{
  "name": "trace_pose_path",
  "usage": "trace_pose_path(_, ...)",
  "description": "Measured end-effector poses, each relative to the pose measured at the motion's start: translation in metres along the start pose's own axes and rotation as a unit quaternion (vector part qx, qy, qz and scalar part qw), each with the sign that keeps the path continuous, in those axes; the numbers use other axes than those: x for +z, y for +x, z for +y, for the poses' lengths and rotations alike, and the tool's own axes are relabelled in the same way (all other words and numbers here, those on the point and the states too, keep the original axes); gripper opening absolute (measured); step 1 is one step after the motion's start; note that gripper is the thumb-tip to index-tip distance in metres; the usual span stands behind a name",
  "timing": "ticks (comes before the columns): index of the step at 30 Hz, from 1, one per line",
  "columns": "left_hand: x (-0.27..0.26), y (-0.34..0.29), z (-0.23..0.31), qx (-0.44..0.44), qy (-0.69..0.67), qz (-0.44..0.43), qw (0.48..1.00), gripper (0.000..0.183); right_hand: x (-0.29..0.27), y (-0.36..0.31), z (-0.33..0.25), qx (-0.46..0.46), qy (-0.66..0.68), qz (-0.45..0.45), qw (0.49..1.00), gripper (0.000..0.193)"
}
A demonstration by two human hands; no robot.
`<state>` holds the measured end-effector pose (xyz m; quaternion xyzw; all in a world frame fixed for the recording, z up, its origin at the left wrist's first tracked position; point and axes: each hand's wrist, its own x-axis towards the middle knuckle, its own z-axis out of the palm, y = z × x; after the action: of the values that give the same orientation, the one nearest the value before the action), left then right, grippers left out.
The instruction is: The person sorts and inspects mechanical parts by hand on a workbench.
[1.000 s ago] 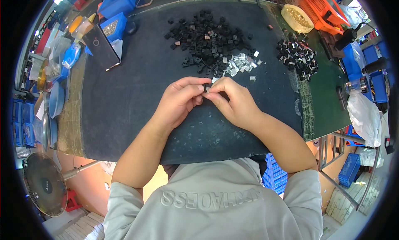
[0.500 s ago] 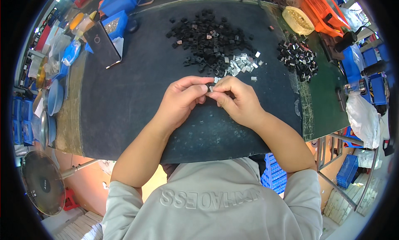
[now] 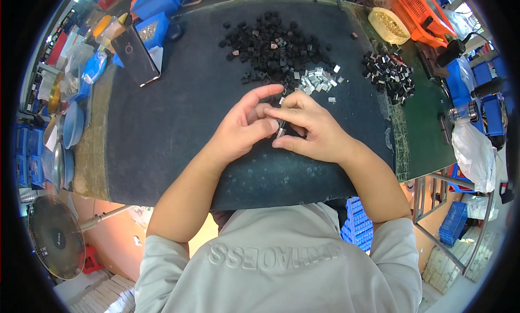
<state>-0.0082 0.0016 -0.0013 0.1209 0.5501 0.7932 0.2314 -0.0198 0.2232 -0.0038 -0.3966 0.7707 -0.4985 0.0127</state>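
Two hands meet over the dark tabletop (image 3: 162, 128), close to the person's body. A small piece (image 3: 281, 132), black and shiny silver, sits between them, near the tip of the left thumb. The left hand (image 3: 238, 130) looks like it pinches this piece with its thumb and bent fingers, while its pointing finger sticks up and out. The right hand (image 3: 322, 131) curls around the other side, with its thumb below and its pointing finger reaching over to the left fingers. Its thumb and pointing finger are apart, and I cannot tell if any of its fingers grip the piece, because they hide part of it

Past the hands lies a big heap of black pieces (image 3: 276, 39). A little pile of silver pieces (image 3: 319, 79) lies at its near right edge, and one loose silver bit (image 3: 332, 99) is just beside that pile. Farther right is a heap of black and silver pieces (image 3: 387, 77). A dark phone (image 3: 135, 55) is on the left, near a blue bin (image 3: 157, 35)
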Motion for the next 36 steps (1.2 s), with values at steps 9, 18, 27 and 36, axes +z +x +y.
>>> trace_pose_path(9, 0.0, 0.001, -0.004, -0.024, -0.059, 0.011, 0.998, 0.061, 0.006, 0.0, -0.01, -0.026, -0.117, 0.046, 0.992, 0.045)
trace_pose_path(18, -0.001, -0.002, -0.007, 0.106, 0.091, 0.008, 0.99, 0.046, 0.006, -0.003, -0.003, 0.01, -0.057, 0.126, 0.99, 0.031)
trace_pose_path(27, 0.005, -0.002, -0.014, 0.251, 0.356, 0.087, 0.896, 0.033, 0.012, -0.002, 0.001, -0.012, -0.002, 0.124, 0.992, 0.03)
trace_pose_path(36, 0.01, -0.002, -0.015, 0.159, 0.135, 0.121, 0.97, 0.021, 0.003, -0.001, -0.007, -0.014, -0.121, 0.15, 0.981, 0.038)
